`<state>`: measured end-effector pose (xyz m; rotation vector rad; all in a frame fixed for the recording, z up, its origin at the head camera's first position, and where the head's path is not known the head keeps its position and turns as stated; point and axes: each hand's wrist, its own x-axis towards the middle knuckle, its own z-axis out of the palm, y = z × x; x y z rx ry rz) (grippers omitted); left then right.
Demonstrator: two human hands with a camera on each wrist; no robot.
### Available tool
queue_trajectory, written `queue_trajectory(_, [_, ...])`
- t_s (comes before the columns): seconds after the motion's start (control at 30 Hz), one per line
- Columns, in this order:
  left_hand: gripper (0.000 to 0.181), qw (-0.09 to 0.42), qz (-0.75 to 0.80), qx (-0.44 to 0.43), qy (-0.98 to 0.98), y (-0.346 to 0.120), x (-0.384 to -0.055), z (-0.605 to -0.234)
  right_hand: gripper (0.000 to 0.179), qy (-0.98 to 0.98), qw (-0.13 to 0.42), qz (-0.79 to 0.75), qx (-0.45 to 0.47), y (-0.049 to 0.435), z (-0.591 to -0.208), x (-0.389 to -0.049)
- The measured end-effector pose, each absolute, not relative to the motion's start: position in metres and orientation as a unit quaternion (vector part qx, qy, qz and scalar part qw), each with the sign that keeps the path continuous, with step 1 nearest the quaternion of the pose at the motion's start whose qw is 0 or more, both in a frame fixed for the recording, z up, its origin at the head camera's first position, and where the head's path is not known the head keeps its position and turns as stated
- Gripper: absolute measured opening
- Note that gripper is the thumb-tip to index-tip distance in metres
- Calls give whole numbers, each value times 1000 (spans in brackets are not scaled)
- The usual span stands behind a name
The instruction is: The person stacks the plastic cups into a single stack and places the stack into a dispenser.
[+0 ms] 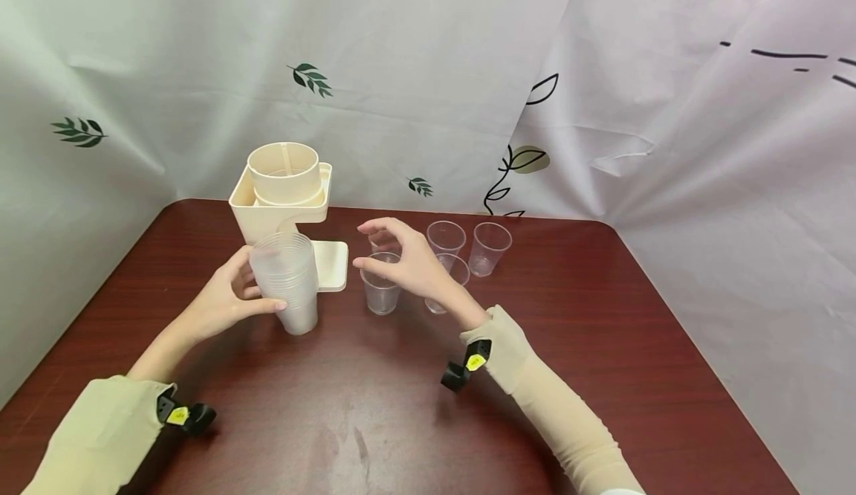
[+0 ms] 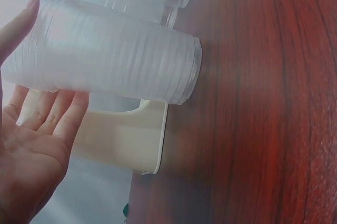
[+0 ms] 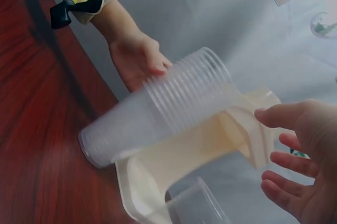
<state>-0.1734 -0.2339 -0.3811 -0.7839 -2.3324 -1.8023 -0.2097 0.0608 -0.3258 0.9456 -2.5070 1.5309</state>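
My left hand (image 1: 224, 294) grips a tall stack of clear plastic cups (image 1: 290, 294), thumb on the near side and fingers behind. The stack stands nearly upright, rims up, in front of a cream plastic cup dispenser (image 1: 257, 220) with a round tube on top. In the left wrist view the nested rims of the stack (image 2: 105, 50) lie between thumb and fingers. My right hand (image 1: 414, 261) hovers with nothing in it, fingers loosely bent and thumb apart. Below it, a single clear cup (image 1: 383, 300) stands on the table, partly hidden by the hand.
Right of my right hand stand more single clear cups: one at the back (image 1: 446, 235), one farther right (image 1: 488, 250), and one partly behind my wrist (image 1: 438, 306). The dark red wooden table (image 1: 348, 406) meets a pale printed curtain (image 1: 401, 131) at its back edge.
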Motion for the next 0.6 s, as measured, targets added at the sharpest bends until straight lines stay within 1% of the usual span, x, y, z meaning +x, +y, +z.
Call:
queue_trajectory(0.2, [72, 44, -592, -257, -763, -234, -174, -381, 42, -810, 57, 497, 306, 78, -325, -213])
queue_trajectory(0.43, [72, 45, -592, -259, -762, -234, -175, -382, 39, -815, 88, 494, 289, 97, -325, -215])
queue_trajectory(0.6, [72, 44, -595, -261, -759, -234, -174, -382, 40, -815, 101, 505, 264, 110, -326, -217])
